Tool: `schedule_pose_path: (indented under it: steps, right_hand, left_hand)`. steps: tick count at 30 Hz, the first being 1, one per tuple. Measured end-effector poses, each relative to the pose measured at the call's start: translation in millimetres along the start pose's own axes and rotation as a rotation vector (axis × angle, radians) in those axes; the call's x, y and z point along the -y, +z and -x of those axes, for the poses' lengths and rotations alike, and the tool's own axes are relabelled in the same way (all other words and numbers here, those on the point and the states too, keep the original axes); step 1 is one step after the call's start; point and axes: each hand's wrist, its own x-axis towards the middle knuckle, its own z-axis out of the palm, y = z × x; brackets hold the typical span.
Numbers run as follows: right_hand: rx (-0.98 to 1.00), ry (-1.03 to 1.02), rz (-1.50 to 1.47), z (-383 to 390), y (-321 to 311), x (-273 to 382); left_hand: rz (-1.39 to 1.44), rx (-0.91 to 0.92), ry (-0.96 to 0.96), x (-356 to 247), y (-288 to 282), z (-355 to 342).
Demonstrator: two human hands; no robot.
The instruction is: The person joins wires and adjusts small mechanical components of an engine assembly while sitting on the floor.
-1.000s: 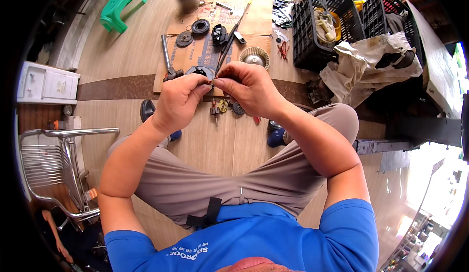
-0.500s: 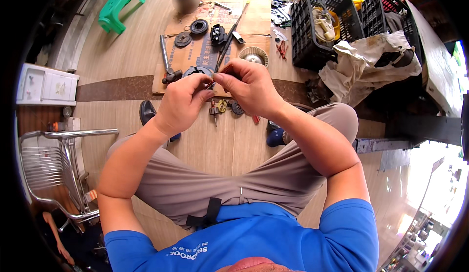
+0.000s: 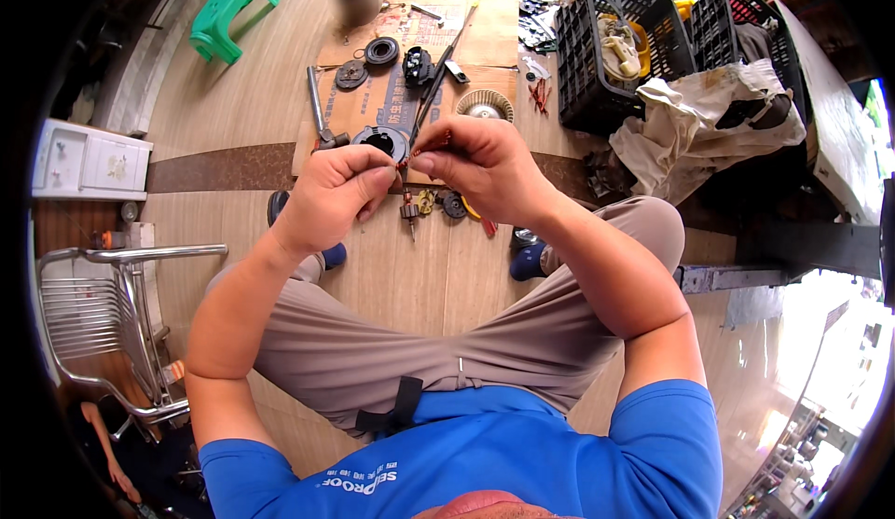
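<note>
Hands: left hand (image 3: 334,191) and right hand (image 3: 485,166) unchanged at upper centre | fingers: both pinched on thin reddish wire (image 3: 421,150) | change: none; work continues above cardboard sheet (image 3: 373,99).

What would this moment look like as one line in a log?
left hand: pinching thin reddish wire | right hand: pinching same wire | below: small motor parts on floor | cardboard ahead

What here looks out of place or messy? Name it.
A crumpled pale cloth hangs over the black crates, and machine parts lie scattered on flattened cardboard. Both hands pinch a thin reddish wire.
</note>
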Motion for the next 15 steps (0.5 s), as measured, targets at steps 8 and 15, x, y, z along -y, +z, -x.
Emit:
schedule_pose_path:
  steps: [8,15]
  right_hand:
    - [-0.058,0.064,0.111,-1,2,0]
    - [-0.111,0.166,-0.033,-1,8,-5]
  left_hand:
    - [-0.109,-0.038,0.043,8,7,-8]
    - [-0.758,-0.241,0.634,4,11,-9]
